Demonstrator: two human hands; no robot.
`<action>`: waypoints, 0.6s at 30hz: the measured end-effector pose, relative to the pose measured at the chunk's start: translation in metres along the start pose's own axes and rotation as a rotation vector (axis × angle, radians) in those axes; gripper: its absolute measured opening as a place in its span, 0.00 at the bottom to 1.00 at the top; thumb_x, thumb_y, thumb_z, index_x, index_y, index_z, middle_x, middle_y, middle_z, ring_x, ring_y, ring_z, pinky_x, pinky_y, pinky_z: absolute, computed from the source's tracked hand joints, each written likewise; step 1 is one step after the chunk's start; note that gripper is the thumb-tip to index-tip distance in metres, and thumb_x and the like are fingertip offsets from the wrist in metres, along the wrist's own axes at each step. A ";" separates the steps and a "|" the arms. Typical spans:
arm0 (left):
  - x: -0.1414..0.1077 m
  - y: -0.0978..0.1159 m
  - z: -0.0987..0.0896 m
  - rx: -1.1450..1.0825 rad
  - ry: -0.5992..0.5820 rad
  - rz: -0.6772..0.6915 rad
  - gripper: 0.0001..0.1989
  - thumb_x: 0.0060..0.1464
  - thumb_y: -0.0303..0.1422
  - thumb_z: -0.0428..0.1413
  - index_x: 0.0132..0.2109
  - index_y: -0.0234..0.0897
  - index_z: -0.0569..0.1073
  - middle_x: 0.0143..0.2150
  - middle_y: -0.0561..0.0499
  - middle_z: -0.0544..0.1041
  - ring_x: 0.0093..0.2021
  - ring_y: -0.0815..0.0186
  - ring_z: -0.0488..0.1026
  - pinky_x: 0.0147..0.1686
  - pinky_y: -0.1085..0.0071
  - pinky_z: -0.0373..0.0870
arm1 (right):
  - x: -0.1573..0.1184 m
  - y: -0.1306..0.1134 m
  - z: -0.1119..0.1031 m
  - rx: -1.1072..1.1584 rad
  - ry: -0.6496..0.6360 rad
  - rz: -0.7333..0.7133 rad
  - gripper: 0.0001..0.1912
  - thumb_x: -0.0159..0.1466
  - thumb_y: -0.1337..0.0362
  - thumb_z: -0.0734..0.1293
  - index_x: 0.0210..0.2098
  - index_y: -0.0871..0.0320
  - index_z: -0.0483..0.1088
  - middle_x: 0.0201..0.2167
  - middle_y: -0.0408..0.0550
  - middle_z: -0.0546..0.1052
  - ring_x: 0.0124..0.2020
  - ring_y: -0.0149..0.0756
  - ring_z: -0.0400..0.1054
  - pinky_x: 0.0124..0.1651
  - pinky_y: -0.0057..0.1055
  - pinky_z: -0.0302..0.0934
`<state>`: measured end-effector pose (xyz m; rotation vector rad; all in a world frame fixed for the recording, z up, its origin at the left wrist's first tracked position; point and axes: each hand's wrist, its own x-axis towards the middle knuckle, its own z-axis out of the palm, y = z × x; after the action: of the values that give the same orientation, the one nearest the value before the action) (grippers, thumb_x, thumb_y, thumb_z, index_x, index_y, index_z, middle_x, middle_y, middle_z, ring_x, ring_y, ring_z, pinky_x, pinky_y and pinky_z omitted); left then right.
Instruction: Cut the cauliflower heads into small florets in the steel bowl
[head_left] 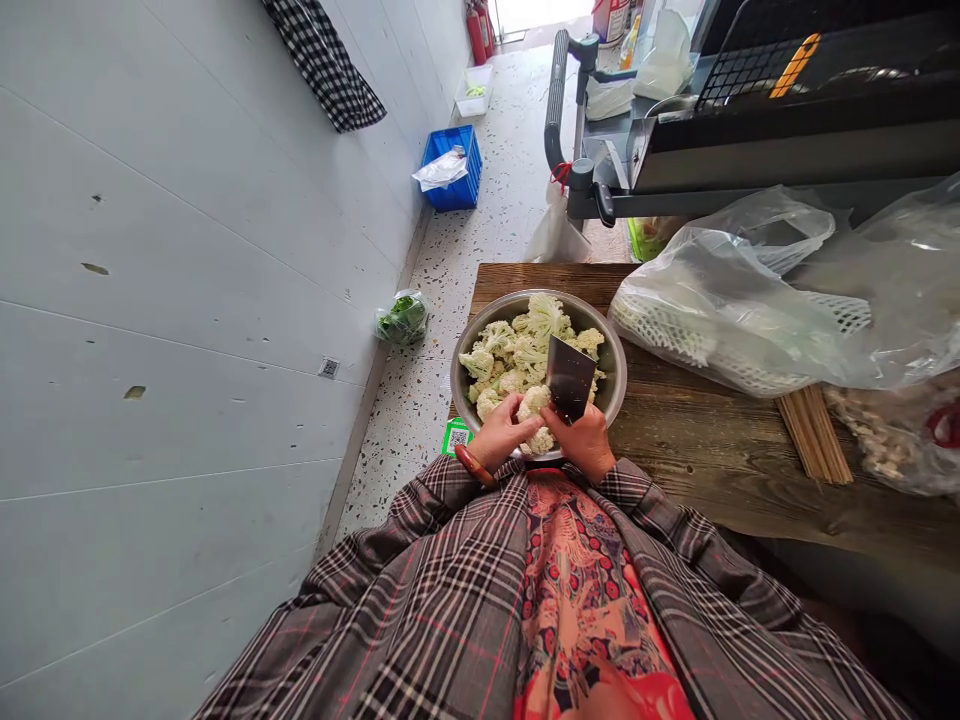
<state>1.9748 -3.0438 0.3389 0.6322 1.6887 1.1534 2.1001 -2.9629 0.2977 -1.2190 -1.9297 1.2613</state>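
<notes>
Cauliflower lay in pale pieces just beyond and beneath your hands, heaped inside a wide metal bowl that stood on the near left end of the wooden counter. Your left hand was curled inward over the near side of that bowl, thumb and fingers closed partway around a floret held between your two hands. Your right hand was closed on a cleaver, its handle hidden in your grip and its broad dark blade slanting up and away from your fingers, over the heap. The right thumb was close against the floret, though you could not tell whether the blade's edge met it. A reddish-brown bracelet circled your left wrist, and a green card with a printed code showed just to the left of that hand, beside the bowl. To the right of your hands, along the counter, lay a clear plastic bag with white foam netting in it, and nearer to you a bundle of thin wooden sticks. Farther off, ahead and left of your hands, a bag of green leaves and a blue crate stood on the floor.
</notes>
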 end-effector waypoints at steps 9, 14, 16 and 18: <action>0.001 -0.003 0.002 -0.018 -0.077 -0.035 0.13 0.43 0.34 0.59 0.37 0.33 0.70 0.30 0.55 0.70 0.28 0.72 0.64 0.28 0.75 0.62 | 0.000 0.001 -0.006 0.111 -0.088 0.005 0.16 0.52 0.50 0.70 0.29 0.58 0.73 0.26 0.48 0.78 0.28 0.39 0.73 0.33 0.34 0.66; 0.001 0.003 0.004 0.069 -0.105 -0.002 0.10 0.43 0.34 0.58 0.34 0.34 0.69 0.27 0.56 0.68 0.27 0.72 0.63 0.27 0.75 0.59 | 0.000 0.004 -0.005 0.072 -0.067 0.003 0.16 0.54 0.49 0.68 0.28 0.56 0.73 0.26 0.49 0.78 0.29 0.40 0.73 0.35 0.35 0.66; 0.000 0.007 0.006 0.087 -0.076 -0.001 0.09 0.44 0.33 0.58 0.33 0.34 0.68 0.26 0.57 0.67 0.26 0.72 0.62 0.26 0.75 0.57 | -0.001 0.005 -0.003 0.016 -0.031 -0.026 0.16 0.56 0.49 0.67 0.28 0.56 0.73 0.28 0.50 0.78 0.32 0.42 0.73 0.38 0.36 0.66; 0.000 0.010 0.009 0.121 -0.036 0.019 0.08 0.44 0.32 0.57 0.32 0.34 0.68 0.25 0.57 0.66 0.26 0.73 0.60 0.26 0.75 0.57 | -0.002 0.004 -0.001 -0.021 0.013 -0.015 0.16 0.56 0.49 0.66 0.27 0.56 0.73 0.27 0.51 0.78 0.32 0.42 0.73 0.39 0.37 0.66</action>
<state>1.9823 -3.0361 0.3474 0.7409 1.7349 1.0526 2.1034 -2.9631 0.2949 -1.2179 -1.9435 1.2255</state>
